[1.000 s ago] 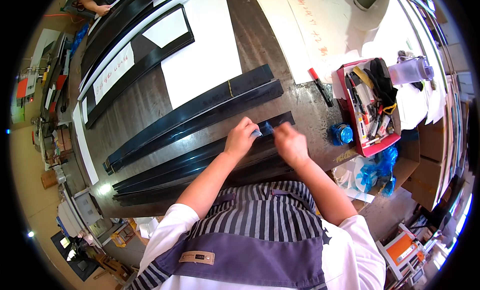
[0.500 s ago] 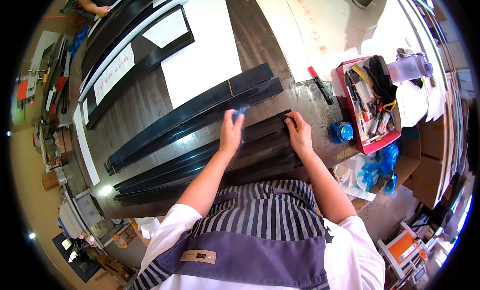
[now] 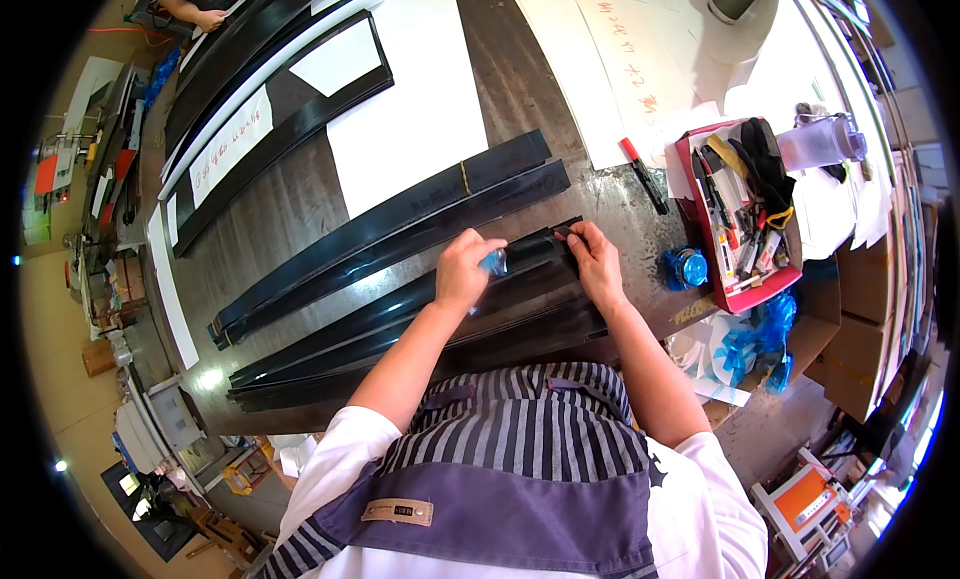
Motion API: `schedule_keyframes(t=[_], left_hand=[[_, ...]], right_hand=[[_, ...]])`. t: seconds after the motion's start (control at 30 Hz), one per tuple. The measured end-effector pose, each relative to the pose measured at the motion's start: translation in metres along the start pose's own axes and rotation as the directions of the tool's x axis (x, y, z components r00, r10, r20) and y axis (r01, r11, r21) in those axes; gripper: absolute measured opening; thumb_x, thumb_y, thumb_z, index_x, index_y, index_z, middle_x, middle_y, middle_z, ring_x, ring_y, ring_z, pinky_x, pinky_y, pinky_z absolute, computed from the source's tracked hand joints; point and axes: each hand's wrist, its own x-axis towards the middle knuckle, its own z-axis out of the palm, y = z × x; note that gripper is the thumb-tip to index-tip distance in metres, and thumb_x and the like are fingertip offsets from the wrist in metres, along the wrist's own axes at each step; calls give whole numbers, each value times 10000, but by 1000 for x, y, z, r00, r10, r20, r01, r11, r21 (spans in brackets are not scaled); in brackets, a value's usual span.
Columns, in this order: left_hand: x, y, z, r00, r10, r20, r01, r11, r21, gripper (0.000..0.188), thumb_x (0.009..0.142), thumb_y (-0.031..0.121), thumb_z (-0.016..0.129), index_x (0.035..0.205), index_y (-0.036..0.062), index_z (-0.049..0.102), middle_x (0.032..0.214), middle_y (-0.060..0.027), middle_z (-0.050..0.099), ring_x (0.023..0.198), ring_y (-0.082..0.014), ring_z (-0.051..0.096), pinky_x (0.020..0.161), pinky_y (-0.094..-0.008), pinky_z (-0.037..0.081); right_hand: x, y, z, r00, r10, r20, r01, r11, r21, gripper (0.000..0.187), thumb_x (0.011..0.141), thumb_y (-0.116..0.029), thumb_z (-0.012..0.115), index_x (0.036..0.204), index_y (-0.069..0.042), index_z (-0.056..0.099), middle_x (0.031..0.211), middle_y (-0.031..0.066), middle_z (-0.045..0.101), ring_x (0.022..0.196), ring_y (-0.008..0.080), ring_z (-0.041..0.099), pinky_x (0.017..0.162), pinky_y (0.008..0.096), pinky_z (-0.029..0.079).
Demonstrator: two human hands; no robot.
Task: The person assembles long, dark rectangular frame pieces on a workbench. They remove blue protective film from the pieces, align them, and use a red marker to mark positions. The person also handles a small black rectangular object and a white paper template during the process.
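In front of me several long, glossy black strips (image 3: 530, 297) lie side by side on the dark table. My left hand (image 3: 463, 271) is closed over them, pinching a small crumpled piece of blue film (image 3: 494, 262). At the strips' right end my right hand (image 3: 596, 262) has its thumb and fingers closed on the tip of one black strip (image 3: 562, 229). Just beyond my hands lies a bundle of dark strips (image 3: 400, 214), tied with a thin yellow band. Right of my right hand sits a blue film-wrapped roll (image 3: 687, 267).
A red box (image 3: 735, 301) of pens and tools stands to the right, with a red-capped marker (image 3: 643, 176) beside it. Long black panels (image 3: 290, 129) and white sheets (image 3: 410, 109) cover the far left. Another person's hand (image 3: 211, 20) rests there. Blue film scraps (image 3: 775, 324) hang below the box.
My left hand has shifted slightly nearer to me and turned, and the blue film now points down to its right. My right hand stays at the strip's end.
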Motion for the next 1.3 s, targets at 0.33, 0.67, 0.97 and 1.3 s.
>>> schedule_keyframes(t=[0.33,0.67,0.97,1.3], left_hand=[[-7,14,15,991,-3,133,-3,999,47,241,758,-3,682,985,60,630,935,-118,588,862,-343,629,744,-411,515],[-1,26,19,989,-127,80,119,988,94,329,731,-64,682,1017,92,633,1068,-103,536,915,-342,627,741,-428,534],[0,-16,22,841,-539,-49,464,765,-446,117,909,88,617,997,43,555,907,-120,699,890,-258,682,792,-351,508],[9,8,8,991,-83,-105,97,985,140,61,775,49,657,802,104,663,825,-86,605,734,-358,623,645,-446,497]], right_hand=[[-4,-45,-7,879,-470,86,399,625,-671,71,805,-82,608,868,-71,638,851,87,577,850,296,606,743,417,505],[-35,-30,15,779,-543,314,620,595,-511,49,728,-82,649,773,-99,637,792,66,533,779,274,595,677,397,490],[-6,-21,-4,993,-113,22,115,984,-133,123,908,-81,599,1004,-12,631,960,184,654,924,377,625,811,405,498],[-1,-7,-1,1000,20,-21,-19,999,29,144,938,-114,604,1049,-22,611,878,165,679,810,266,671,752,336,503]])
